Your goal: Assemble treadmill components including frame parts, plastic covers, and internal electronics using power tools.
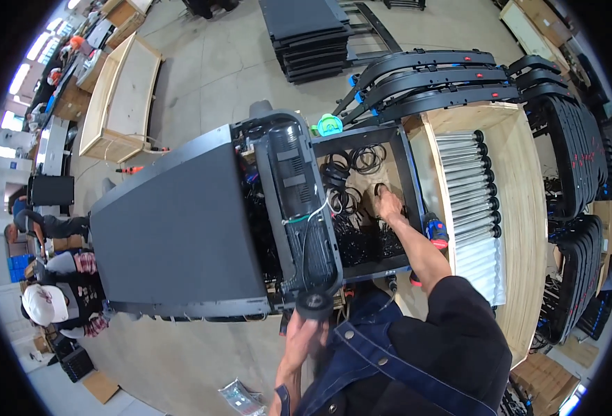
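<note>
My left hand (303, 338) is closed round a black round piece (315, 304), like a small wheel or roll, beside the near end of a treadmill's motor cover (306, 236). My right hand (388, 203) reaches into a dark-framed bin (408, 163) to the right of the treadmill. Its fingers are closed at a small dark thing whose kind I cannot make out. Around it in the bin lie coiled black cables (368, 159) and a heap of small black parts (368, 243). A thin white and green wire (306, 218) lies over the motor cover.
The treadmill's dark deck (174, 229) stretches left. Right of the bin, a wooden crate (528, 229) holds metal rollers (462, 187); a blue and red power tool (435, 229) stands beside it. Curved black frames (437, 83) and stacked boards (306, 41) lie beyond. Co-workers (59, 301) are at far left.
</note>
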A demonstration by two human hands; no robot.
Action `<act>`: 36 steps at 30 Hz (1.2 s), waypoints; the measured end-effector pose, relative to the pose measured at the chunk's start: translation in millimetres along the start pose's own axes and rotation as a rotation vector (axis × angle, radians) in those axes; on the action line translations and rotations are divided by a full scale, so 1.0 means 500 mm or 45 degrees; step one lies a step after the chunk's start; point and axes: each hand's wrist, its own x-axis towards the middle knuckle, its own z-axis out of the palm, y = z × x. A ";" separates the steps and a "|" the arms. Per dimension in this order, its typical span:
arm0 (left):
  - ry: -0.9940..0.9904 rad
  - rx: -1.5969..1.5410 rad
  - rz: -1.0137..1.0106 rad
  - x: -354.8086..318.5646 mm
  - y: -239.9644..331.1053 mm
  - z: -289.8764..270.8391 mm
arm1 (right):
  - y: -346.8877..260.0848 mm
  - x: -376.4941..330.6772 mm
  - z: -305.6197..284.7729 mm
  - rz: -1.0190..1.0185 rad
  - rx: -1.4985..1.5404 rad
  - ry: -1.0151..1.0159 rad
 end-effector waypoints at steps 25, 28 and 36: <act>-0.226 0.073 0.331 -0.132 -0.130 -0.132 | -0.316 -0.748 -0.475 -1.274 0.858 -0.391; -0.192 0.021 0.366 -0.134 -0.123 -0.146 | -0.310 -0.748 -0.427 -1.155 0.770 -0.268; 0.080 0.345 0.421 -0.088 0.004 -0.114 | -0.367 -0.664 -0.473 -1.282 0.735 -0.112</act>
